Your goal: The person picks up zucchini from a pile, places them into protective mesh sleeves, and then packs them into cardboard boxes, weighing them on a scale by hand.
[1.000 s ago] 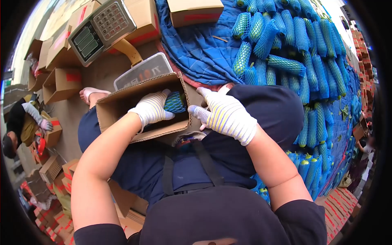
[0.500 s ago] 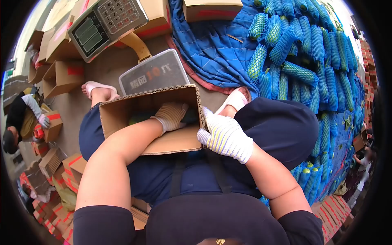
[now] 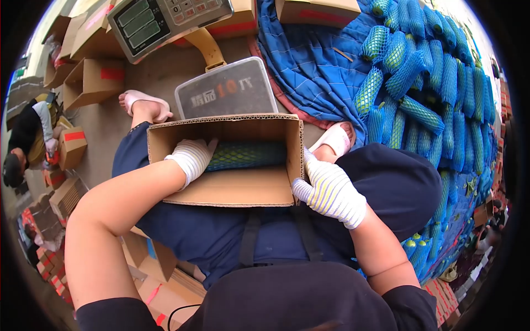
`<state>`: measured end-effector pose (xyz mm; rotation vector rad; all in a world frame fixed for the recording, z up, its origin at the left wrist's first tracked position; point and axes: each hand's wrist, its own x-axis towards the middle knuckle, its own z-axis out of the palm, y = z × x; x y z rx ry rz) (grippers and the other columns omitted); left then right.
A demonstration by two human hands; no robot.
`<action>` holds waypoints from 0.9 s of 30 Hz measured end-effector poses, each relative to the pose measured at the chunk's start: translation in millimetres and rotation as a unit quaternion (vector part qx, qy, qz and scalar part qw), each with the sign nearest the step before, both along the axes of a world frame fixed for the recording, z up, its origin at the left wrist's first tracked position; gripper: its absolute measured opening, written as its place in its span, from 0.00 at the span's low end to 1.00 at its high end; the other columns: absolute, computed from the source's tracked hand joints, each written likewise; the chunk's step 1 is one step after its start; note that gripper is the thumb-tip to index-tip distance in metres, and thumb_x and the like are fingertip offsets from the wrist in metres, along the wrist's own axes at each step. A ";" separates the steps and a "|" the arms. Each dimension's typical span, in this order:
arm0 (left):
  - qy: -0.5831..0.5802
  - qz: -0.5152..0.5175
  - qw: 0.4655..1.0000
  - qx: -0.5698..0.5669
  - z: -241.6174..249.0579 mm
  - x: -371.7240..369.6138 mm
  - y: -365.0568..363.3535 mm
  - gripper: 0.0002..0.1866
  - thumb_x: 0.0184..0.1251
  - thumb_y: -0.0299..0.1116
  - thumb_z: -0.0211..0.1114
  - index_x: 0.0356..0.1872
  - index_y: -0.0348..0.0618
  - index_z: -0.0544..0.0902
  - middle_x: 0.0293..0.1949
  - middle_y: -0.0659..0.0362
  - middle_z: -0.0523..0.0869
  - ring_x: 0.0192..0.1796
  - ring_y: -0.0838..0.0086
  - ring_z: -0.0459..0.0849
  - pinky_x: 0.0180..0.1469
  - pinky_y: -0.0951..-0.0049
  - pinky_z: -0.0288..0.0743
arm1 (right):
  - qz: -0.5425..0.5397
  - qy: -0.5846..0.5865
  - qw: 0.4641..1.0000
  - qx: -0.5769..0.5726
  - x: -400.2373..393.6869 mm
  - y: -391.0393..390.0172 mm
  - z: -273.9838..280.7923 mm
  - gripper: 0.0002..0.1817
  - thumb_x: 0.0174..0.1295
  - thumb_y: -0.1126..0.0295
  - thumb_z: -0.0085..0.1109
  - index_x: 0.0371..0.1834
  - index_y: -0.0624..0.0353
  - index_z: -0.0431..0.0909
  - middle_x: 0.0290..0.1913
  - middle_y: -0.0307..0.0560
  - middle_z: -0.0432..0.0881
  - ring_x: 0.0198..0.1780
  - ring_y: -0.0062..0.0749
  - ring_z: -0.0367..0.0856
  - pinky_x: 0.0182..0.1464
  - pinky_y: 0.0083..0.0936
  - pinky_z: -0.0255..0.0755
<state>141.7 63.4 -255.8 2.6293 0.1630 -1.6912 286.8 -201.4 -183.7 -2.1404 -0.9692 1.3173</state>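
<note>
A cardboard box (image 3: 232,187) with its mouth open rests across my lap. Inside, along the far wall, lies a long green fruit or vegetable (image 3: 248,155) in a dark-looking net sleeve. My left hand (image 3: 192,158), in a striped knit glove, reaches into the box's left end. Its fingers are apart at the left tip of the netted piece, partly hidden below the hand. Outside the right wall, my gloved right hand (image 3: 334,192) holds the box edge, thumb at the near corner and fingers along the side.
Just beyond the box stands a scale's metal platform (image 3: 226,91), its keypad display (image 3: 146,25) tilted above. Rows of blue-netted produce (image 3: 419,83) fill the right, beside a blue cloth (image 3: 303,55). Cardboard boxes (image 3: 91,83) stand left, where another person (image 3: 30,132) bends over.
My left hand has moved left from the box's middle, uncovering the netted piece inside. My right hand keeps its hold on the box edge. The view has shifted somewhat.
</note>
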 end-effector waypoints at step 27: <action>-0.430 0.202 0.864 -0.171 104.7 9.6 -84.4 0.19 0.60 0.25 0.63 0.54 0.35 0.80 0.47 0.45 0.84 0.51 0.54 0.83 0.57 0.64 0.75 | -0.396 -0.201 0.893 -0.068 257.1 -137.0 -196.4 0.42 0.56 0.47 0.65 0.66 0.68 0.69 0.62 0.64 0.77 0.65 0.51 0.75 0.67 0.36 0.66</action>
